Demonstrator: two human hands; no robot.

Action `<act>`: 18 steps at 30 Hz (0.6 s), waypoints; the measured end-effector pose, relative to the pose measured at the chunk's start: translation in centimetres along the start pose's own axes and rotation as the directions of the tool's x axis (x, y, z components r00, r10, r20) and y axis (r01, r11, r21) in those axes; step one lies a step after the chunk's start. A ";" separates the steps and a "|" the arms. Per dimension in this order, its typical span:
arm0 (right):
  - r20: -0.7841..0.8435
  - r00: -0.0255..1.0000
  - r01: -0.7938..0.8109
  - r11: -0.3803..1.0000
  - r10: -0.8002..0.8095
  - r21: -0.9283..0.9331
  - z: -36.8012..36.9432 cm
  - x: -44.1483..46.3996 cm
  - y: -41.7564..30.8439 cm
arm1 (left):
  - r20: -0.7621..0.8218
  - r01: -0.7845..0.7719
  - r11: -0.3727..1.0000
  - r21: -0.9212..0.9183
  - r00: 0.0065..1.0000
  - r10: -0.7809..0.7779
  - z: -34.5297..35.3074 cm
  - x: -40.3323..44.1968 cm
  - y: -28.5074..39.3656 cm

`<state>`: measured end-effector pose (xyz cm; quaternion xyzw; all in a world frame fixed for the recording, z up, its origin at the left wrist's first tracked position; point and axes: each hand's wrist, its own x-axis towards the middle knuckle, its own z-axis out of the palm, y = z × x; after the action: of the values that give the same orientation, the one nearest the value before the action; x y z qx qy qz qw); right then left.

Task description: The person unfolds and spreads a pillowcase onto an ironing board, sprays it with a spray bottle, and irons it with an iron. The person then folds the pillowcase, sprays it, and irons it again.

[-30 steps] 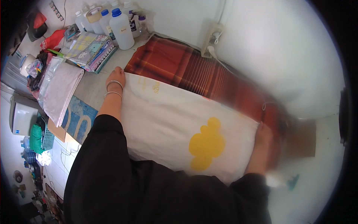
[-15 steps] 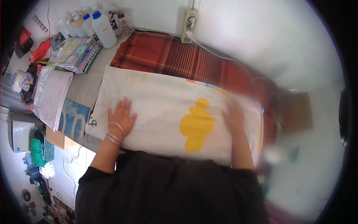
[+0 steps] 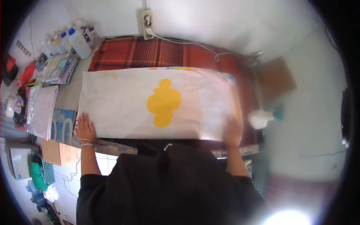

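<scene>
A white folded cloth (image 3: pixel 123 101) with a large yellow cloud-like print lies lengthwise in front of me. Its right part looks pinkish, and coloured bits show along the far edge. My left hand (image 3: pixel 85 129) rests flat on the cloth's near left corner, fingers stretched out, bracelets on the wrist. Near the right end, my right hand (image 3: pixel 233 132) is on or just over the cloth; its fingers are smeared by motion. Beneath the cloth is a red plaid blanket (image 3: pixel 131 50).
A white spray bottle (image 3: pixel 258 119) with a teal head stands right of the blanket. On the left are a folded pale cloth (image 3: pixel 45 110), a stack of patterned fabrics (image 3: pixel 60 69) and several plastic bottles (image 3: pixel 79 44). A power strip (image 3: pixel 147 24) hangs on the wall, its cord trailing right.
My hands have moved farther apart, the left to the cloth's near left corner, the right toward its near right end. The whole view has shifted, with the cloth now farther left.
</scene>
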<state>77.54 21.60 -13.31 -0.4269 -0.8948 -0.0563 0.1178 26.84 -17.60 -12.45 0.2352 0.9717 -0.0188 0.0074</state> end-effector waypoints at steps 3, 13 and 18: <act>0.017 0.959 -0.285 0.958 0.285 0.019 -1.3 -1.9 4.1 | -0.076 -0.013 1.000 -0.011 0.997 0.013 0.3 0.9 -0.4; -0.237 0.576 -0.411 0.528 0.782 0.743 -6.6 -0.3 16.0 | -0.185 0.113 0.739 -0.665 0.933 -0.309 5.9 1.0 -12.1; 0.240 0.667 -0.310 -0.029 0.705 0.950 -5.8 6.7 19.9 | 0.108 0.276 0.393 -0.877 0.911 -0.399 3.0 0.7 -11.4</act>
<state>89.88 37.99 -5.97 -0.5434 -0.4620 0.4845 0.5066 20.96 -27.55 -15.09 -0.0038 0.8668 0.4945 0.0646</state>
